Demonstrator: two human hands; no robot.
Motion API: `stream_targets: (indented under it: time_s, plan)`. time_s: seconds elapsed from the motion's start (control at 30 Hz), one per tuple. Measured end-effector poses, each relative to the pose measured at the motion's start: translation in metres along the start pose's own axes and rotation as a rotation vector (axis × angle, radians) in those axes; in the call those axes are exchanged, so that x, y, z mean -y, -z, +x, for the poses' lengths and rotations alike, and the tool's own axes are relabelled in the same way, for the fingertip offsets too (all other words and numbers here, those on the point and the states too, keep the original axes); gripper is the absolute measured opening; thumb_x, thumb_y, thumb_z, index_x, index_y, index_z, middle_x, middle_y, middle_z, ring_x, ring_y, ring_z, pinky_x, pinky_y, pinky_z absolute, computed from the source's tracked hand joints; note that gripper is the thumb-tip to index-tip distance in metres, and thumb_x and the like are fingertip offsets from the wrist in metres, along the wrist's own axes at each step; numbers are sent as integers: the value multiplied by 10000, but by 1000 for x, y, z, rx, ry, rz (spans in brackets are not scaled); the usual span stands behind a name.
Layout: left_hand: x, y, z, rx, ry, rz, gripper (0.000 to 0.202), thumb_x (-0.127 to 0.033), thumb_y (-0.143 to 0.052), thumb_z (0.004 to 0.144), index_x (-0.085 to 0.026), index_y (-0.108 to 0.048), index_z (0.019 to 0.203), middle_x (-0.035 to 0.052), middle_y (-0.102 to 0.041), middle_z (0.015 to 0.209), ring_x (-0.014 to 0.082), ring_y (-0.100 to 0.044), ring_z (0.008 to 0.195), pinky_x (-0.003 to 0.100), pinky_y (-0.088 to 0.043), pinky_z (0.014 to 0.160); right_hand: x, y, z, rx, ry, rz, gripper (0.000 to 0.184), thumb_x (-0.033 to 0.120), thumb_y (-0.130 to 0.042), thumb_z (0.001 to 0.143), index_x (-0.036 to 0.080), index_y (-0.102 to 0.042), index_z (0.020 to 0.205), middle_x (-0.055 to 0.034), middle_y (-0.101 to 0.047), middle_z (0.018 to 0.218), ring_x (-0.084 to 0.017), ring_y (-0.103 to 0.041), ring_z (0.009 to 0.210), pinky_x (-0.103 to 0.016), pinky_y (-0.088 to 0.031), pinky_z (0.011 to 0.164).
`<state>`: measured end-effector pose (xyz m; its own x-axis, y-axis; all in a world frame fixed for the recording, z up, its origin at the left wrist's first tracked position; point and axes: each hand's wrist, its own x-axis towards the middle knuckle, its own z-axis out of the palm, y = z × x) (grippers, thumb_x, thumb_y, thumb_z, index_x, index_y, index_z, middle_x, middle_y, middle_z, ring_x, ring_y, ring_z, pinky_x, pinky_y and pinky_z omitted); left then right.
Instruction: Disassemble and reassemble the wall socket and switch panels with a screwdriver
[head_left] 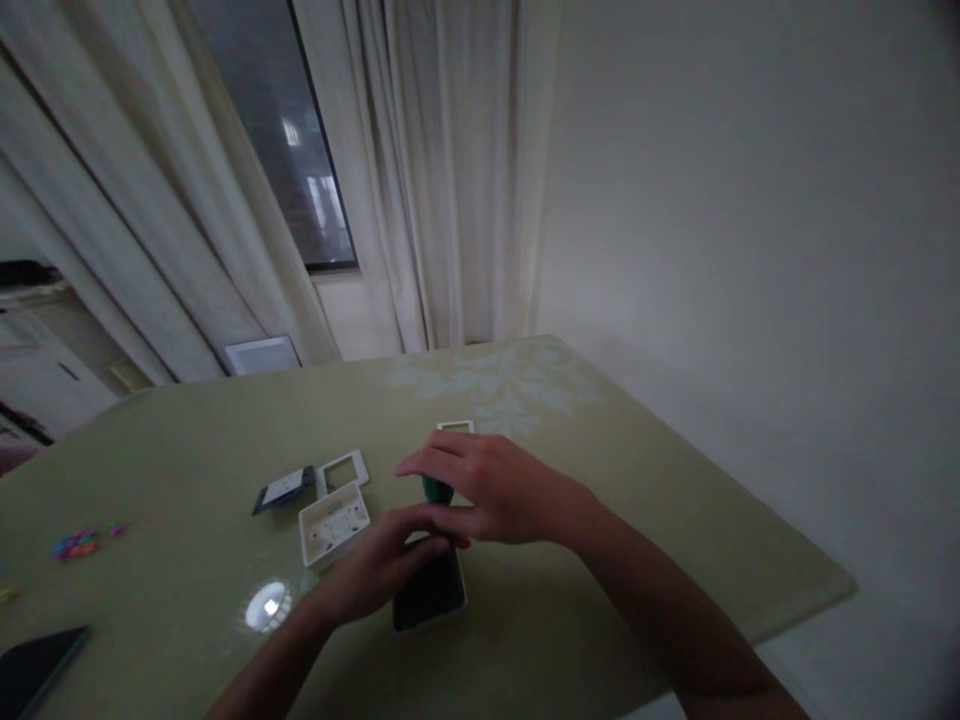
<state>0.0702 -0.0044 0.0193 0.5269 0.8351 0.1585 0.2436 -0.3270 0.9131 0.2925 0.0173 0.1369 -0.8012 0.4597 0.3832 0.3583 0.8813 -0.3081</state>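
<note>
My right hand (491,490) is closed from above around the green handle of a screwdriver (437,490), held upright; its shaft and tip are hidden behind my fingers. Close below it, my left hand (401,545) grips the far end of a dark rectangular panel with a pale rim (429,592), which looks like a wall switch or socket on the table. Both hands touch each other there. Left of them lies an open white mounting box (334,525), with a white frame (345,472) just behind it. A dark-edged socket module (285,489) lies tilted beside the frame.
Another white frame (456,427) lies beyond my right hand. On the left of the green-covered table (187,440) are small colourful pieces (79,543) and a dark flat device (37,665). Light glares on the cover (268,606). A wall (735,300) borders the right side.
</note>
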Motion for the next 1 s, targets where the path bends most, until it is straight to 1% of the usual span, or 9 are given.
stream_targets:
  time_s: [0.1,0.2,0.27,0.4,0.5,0.7,0.77,0.9,1.0]
  plan:
    - [-5,1,1,-14,4,51,206,-366,-659,1013,-238,-820,1007,29,-836,986,252,-754,981,345,-581,931,0,0,0,-5,8,8,393,287,-722,1010,171,-634,1375,-112,-705,1283,-247,-684,1125,-369,-549,958]
    - [-5,-3,4,-124,62,98,161,-374,-769,904,-218,-798,886,16,-815,869,258,-738,872,322,-588,795,1,0,0,-9,26,35,405,284,-741,995,159,-636,1366,-111,-716,1276,-247,-696,1108,-364,-553,941]
    - [-2,-3,3,-165,83,103,184,-379,-825,838,-213,-783,904,17,-808,879,264,-728,871,310,-587,749,1,0,0,-10,34,55,414,272,-759,979,162,-636,1359,-111,-720,1278,-242,-692,1118,-363,-550,956]
    - [3,4,-4,-101,40,95,227,-426,-763,905,-235,-796,1024,35,-822,1005,260,-729,929,338,-602,845,0,1,-1,-13,30,68,405,259,-751,980,165,-636,1356,-114,-719,1285,-244,-685,1144,-376,-542,987]
    - [3,7,-5,-66,37,135,242,-448,-683,974,-247,-818,974,29,-830,964,252,-730,900,348,-596,873,0,0,0,-6,16,75,404,314,-739,998,179,-633,1363,-117,-713,1297,-244,-687,1138,-382,-546,974]
    - [-4,-3,4,-136,31,109,250,-469,-756,910,-228,-792,968,25,-814,938,265,-718,894,323,-597,789,1,1,0,5,11,88,431,253,-764,970,182,-629,1374,-112,-712,1309,-241,-688,1141,-375,-546,978]
    - [-8,-4,5,-139,22,94,255,-440,-796,878,-231,-782,1024,27,-817,978,266,-723,912,327,-597,812,0,1,-1,-6,15,85,415,242,-747,982,174,-631,1375,-112,-718,1303,-242,-692,1140,-378,-546,982]
    - [-10,0,1,-31,12,80,215,-435,-703,963,-256,-807,1021,31,-828,997,264,-735,938,349,-596,884,-1,1,-1,-16,7,103,386,265,-726,1003,176,-636,1368,-115,-719,1311,-242,-687,1166,-388,-540,1005]
    - [-2,-1,-1,-90,25,124,201,-430,-717,950,-250,-798,989,29,-821,979,269,-724,942,359,-590,885,-2,0,-1,-8,-3,106,408,285,-742,992,182,-635,1371,-118,-714,1316,-244,-687,1160,-389,-539,1001]
